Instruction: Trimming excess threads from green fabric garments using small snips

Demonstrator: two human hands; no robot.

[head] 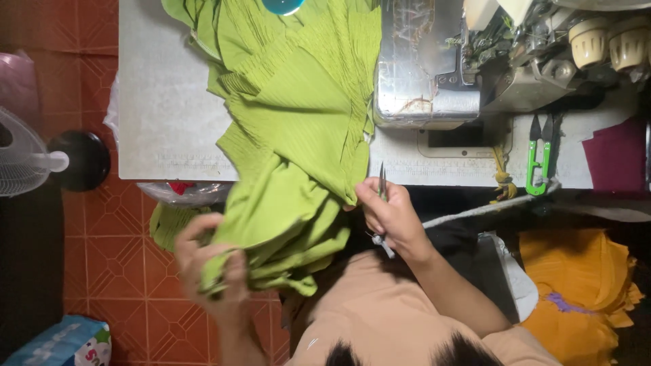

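Observation:
A ribbed lime-green cloth (298,115) spills from the white sewing table (163,102) over its front edge into my lap. My left hand (210,268) is bunched around the lower folds of this cloth, below the table edge. My right hand (392,218) is closed on a small pair of metal snips (382,181), whose points stick up toward the table edge. The thumb and forefinger of that hand touch the cloth's edge just left of the snips.
A metal sewing machine (427,68) stands to the right of the cloth. Green-handled snips (539,166) and a maroon cloth piece (614,156) lie on the table's right. An orange cloth pile (576,285) sits lower right, a white fan (27,159) at left on orange tiles.

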